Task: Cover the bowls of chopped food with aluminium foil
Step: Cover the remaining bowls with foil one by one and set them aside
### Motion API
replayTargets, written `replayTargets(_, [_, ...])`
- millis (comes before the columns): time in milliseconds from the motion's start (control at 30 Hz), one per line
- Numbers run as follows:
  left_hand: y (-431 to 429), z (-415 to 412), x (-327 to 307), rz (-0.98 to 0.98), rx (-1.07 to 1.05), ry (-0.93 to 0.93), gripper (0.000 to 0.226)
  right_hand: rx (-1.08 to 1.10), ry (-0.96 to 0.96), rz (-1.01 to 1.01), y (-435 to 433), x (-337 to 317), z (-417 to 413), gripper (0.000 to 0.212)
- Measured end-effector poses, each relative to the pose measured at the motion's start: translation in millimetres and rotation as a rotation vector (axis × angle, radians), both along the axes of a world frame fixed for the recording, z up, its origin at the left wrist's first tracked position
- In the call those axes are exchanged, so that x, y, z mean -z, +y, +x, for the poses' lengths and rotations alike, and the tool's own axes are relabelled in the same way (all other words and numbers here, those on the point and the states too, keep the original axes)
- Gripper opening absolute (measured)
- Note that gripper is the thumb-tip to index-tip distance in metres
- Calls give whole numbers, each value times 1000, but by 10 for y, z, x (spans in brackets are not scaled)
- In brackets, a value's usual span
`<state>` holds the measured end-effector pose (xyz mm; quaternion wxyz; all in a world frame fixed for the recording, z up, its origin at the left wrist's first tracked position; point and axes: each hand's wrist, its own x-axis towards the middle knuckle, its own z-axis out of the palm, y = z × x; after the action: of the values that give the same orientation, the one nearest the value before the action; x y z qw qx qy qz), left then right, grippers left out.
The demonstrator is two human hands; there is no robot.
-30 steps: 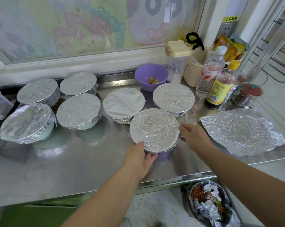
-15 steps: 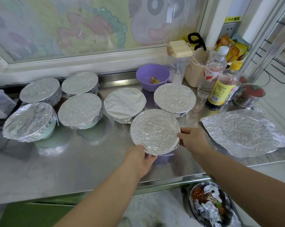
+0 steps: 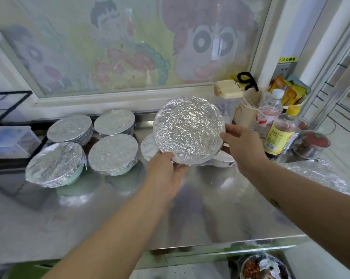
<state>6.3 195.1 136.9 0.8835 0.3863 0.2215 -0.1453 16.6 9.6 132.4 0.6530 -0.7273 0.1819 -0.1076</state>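
A foil-covered bowl hangs in the air above the steel counter, tilted toward me. My left hand grips it from below at its near edge. My right hand grips its right side. Several other foil-covered bowls stand in a cluster at the left. Two more foil-covered bowls are partly hidden behind the lifted one. The purple bowl is out of sight behind it.
Bottles, a cream-lidded container and a glass jar crowd the back right corner. A loose foil sheet lies at the right, partly under my right arm. A bin with scraps sits below the counter's front edge.
Both hands have lifted the nearest foil-covered bowl off the counter and raised it up and away from me. The camera view has tilted upward.
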Motion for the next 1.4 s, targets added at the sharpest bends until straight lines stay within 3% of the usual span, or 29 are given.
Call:
replayTargets(200, [239,921,-152,176,79,-60,16,17,-41,-110,227,-324,917,41])
replayTargets(367, [584,1750,-57,346,201,35,19,13,-71,-293,433,-351,1776,27])
replayTargets(567, [795,2422,217,389,259,53,26,-100,36,-502,551,-2,2679,25])
replayTargets(667, [841,2596,376,509,393,112,7,-171,82,-562,572,209,2967,26])
replayTargets(833, [926,2712,633,745,552,217,17,-333,212,-702,621,465,3263,27])
replayTargets(967, [969,2697,745,722,610,269,21,-407,300,-769,671,611,3371,36])
replayTargets(1100, [1051,2745,804,525,633,347,38,-444,391,-864,722,753,3466,31])
replayTargets(1267, [1029,2775,807,411,665,369,36,-425,535,-1007,741,837,3510,37])
replayTargets(1400, [991,2774,794,406,677,346,34,-431,534,-1037,707,904,3483,44])
